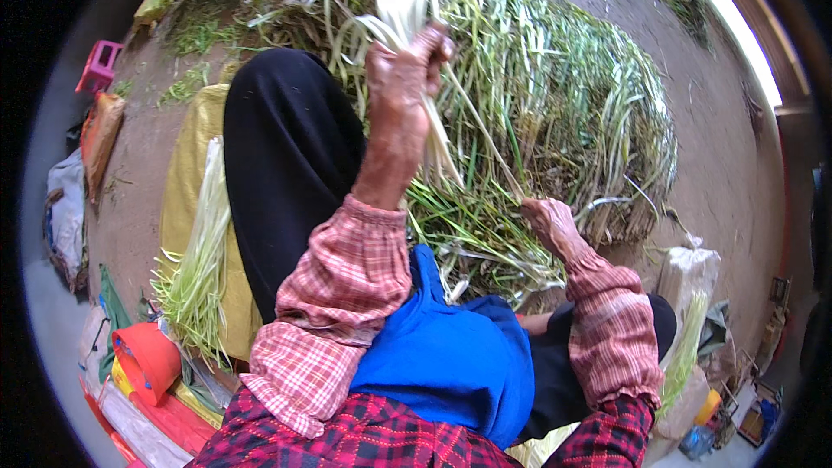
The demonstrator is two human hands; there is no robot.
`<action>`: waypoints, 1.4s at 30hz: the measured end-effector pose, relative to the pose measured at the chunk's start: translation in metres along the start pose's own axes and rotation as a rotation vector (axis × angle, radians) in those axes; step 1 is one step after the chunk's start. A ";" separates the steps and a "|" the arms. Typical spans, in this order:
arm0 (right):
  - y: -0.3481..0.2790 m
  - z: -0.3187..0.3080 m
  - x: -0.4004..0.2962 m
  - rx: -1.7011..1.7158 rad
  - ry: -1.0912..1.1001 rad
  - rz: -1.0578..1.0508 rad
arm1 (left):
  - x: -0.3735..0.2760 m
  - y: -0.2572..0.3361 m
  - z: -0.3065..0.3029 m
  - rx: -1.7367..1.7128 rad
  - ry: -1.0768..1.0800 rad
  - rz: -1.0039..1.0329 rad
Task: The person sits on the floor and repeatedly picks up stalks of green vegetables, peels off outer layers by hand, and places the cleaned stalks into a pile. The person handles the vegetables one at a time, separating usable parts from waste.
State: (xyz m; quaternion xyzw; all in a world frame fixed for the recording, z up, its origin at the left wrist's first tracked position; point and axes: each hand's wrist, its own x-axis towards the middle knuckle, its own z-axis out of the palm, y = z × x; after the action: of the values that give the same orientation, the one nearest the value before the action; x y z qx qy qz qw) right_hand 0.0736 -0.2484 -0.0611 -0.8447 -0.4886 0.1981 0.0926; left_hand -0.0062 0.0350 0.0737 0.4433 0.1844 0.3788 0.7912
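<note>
My left hand is closed around a bundle of pale, flat leafy stalks, raised over a large heap of green and yellowing stalks. White ends fan out above the fist and thinner pieces hang below it. To the lower right, my right hand pinches the end of one long thin strand, which stretches up to the bundle. Trimmed pale stalks with light green tips lie on a yellow woven sack beside my left knee. Another such bundle lies at the right.
An orange-red helmet-like bowl sits at the lower left near coloured sacks. A pink plastic stool stands at the far left, by a brown sack. Loose leaf scraps dot the floor. Plastic bags and a yellow container are at the lower right.
</note>
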 end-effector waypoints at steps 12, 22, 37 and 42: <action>0.076 0.045 -0.048 -0.541 -0.192 0.227 | 0.010 0.053 0.007 -0.094 0.037 -0.166; 0.079 0.037 -0.043 -0.593 -0.344 0.326 | 0.003 0.088 0.002 -0.422 -0.374 0.033; -0.087 -0.043 0.026 1.068 -0.165 -0.060 | -0.001 0.027 0.022 -0.192 -0.153 -0.314; -0.093 -0.055 0.016 1.130 -0.355 -0.116 | -0.001 0.019 0.024 -0.141 -0.247 -0.253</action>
State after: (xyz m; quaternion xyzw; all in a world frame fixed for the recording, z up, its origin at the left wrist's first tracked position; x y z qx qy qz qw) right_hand 0.0313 -0.1855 0.0174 -0.5904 -0.3606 0.5602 0.4556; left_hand -0.0001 0.0267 0.1023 0.4035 0.1130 0.2311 0.8781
